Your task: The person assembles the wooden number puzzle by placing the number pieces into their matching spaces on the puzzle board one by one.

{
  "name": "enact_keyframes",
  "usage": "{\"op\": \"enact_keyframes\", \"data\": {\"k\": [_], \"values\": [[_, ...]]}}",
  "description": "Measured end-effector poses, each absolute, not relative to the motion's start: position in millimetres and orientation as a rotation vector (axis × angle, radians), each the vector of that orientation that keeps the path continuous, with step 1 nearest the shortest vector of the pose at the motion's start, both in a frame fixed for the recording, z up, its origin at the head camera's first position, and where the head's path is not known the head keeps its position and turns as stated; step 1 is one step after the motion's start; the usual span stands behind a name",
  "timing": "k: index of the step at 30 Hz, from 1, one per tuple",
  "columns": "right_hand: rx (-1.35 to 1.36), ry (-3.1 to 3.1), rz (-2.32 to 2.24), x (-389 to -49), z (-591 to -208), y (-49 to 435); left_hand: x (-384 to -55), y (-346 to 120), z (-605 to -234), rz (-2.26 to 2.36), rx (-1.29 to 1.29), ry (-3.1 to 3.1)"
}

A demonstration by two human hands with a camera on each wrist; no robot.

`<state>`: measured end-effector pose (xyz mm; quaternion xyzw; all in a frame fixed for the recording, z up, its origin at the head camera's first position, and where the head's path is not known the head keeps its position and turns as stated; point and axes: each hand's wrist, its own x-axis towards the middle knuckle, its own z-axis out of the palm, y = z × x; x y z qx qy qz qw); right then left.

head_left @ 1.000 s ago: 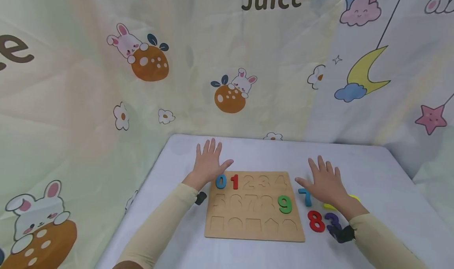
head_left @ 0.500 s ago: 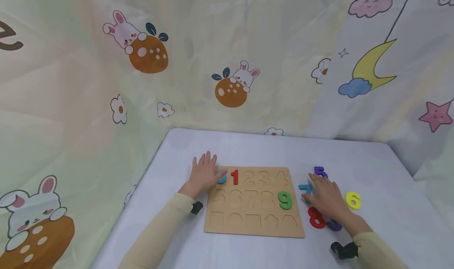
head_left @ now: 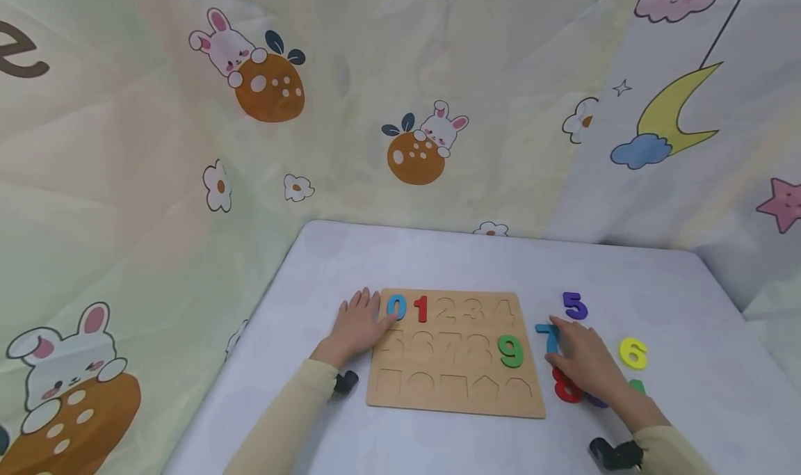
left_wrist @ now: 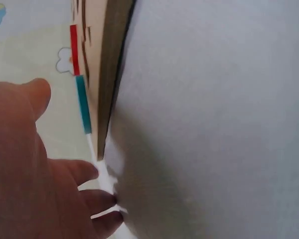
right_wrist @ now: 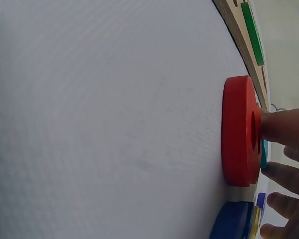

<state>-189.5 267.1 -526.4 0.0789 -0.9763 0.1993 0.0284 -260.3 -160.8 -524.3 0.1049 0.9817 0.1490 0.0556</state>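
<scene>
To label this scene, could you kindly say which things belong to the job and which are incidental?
Job: wooden board; blue 0; red 1; green 9; blue 7; red 8; purple 5; yellow 6; dark purple piece; green piece.
Incidental: printed backdrop; black wrist devices.

On my left wrist feed, the left hand (left_wrist: 35, 169) reaches in, its thumb apart from three visible fingers just beside the wooden board's (left_wrist: 107, 59) end. I see a red piece (left_wrist: 74, 50) and a teal piece (left_wrist: 83, 104) edge-on along its face.
</scene>
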Motion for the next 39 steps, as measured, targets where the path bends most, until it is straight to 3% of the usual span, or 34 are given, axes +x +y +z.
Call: {"op": "enact_keyframes", "data": {"k": [13,39], "values": [[0.142,-2.937,0.759,-187,-528,259,-246,-175,-531,0.700,0.353,2.888],[0.000,-2.706,1.211,-197,-542,159,-241,-163,-544,0.790,0.290,2.939]]}}
